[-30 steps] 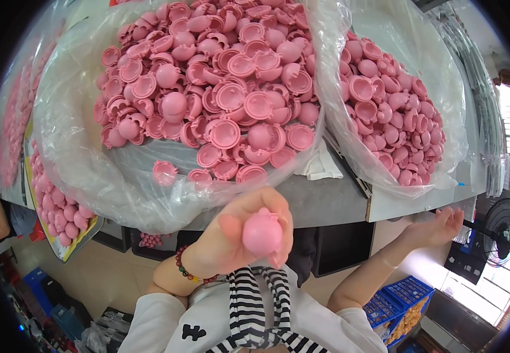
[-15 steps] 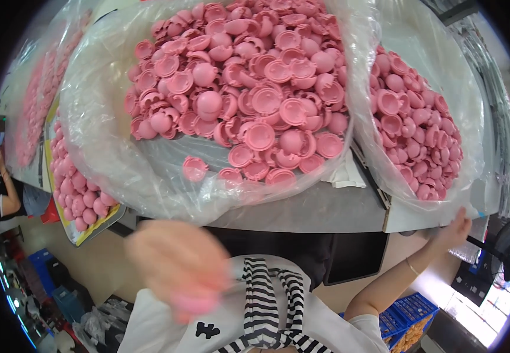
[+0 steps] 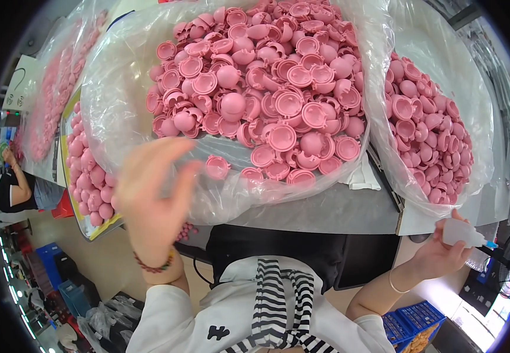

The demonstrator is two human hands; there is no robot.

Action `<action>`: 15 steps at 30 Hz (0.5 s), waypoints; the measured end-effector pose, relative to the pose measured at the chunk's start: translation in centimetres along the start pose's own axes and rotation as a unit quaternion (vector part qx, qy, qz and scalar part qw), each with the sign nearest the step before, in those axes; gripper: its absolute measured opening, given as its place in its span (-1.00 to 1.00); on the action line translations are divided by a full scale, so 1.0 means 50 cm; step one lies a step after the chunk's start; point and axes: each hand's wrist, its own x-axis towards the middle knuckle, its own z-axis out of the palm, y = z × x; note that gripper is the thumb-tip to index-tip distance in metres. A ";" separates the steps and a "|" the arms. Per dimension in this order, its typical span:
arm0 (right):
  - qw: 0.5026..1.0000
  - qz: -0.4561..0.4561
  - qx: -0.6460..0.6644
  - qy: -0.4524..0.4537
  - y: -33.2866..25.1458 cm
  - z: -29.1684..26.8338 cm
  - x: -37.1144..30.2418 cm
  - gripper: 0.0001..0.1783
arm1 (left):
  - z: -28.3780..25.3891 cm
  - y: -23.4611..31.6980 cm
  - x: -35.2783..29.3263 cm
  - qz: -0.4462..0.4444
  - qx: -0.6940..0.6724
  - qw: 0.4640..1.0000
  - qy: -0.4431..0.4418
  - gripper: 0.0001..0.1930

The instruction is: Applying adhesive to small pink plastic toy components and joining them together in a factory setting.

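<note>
Your left hand [image 3: 155, 197] no longer shows the pink ball it held a second ago; blurred by motion, it now hangs at the near left edge of the large clear plastic bag [image 3: 111, 76], thumb and fingers spread apart, with nothing visible between them. Where that ball is now, you cannot tell from this view, though similar pink balls [image 3: 96, 176] sit heaped on the yellow-edged tray [image 3: 103, 227] just beside that hand. Your right hand, bare half a second ago, now has its fingers closed around a small whitish bottle [image 3: 460, 233], its blue tip [image 3: 490, 245] pointing outward to the right, beyond the grey table [image 3: 325, 212]. So your left hand looks free and your right hand is taken up with the bottle. The pink half-shells [image 3: 281, 137] lie piled in the large bag, untouched by either hand; one loose pink piece [image 3: 217, 167] rests apart near the bag's front edge, to the right of your left fingers. More pink shells [image 3: 428, 138] fill the second plastic bag [image 3: 472, 88] at the right.
</note>
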 end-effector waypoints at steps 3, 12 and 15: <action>1.000 0.004 -0.010 -0.025 -0.005 0.022 -0.023 -0.54 | 0.017 0.010 0.004 -0.027 0.038 0.994 -0.096 -0.80; 0.992 0.045 0.090 -0.079 -0.021 0.015 -0.069 -0.60 | 0.027 0.007 -0.017 -0.055 -0.278 0.958 0.050 -0.83; 0.966 0.118 0.168 -0.154 -0.051 0.071 -0.108 -0.50 | 0.023 0.088 -0.035 -0.092 -0.631 0.771 0.017 -0.87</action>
